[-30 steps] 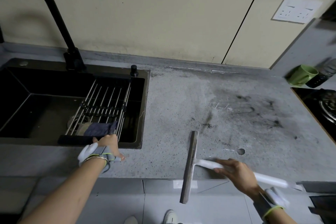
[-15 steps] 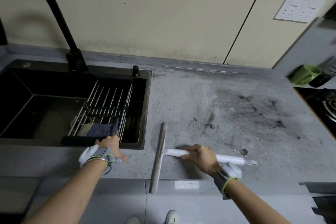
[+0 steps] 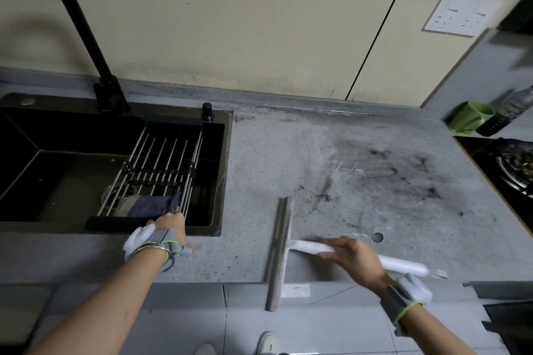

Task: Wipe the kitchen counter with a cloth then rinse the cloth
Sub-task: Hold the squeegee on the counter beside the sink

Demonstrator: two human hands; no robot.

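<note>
— What has changed in the head view?

— My right hand (image 3: 356,261) grasps the squeegee (image 3: 281,251) handle; the blade has swung back right along the tabletop (image 3: 288,153), its near end overhanging the edge.

— And the cloth (image 3: 154,205)?

— Unmoved on the sink rack (image 3: 161,164), far of my left hand (image 3: 170,229), whose grip I cannot tell. Soot remains at right, so I judge wiping barely started.
</note>
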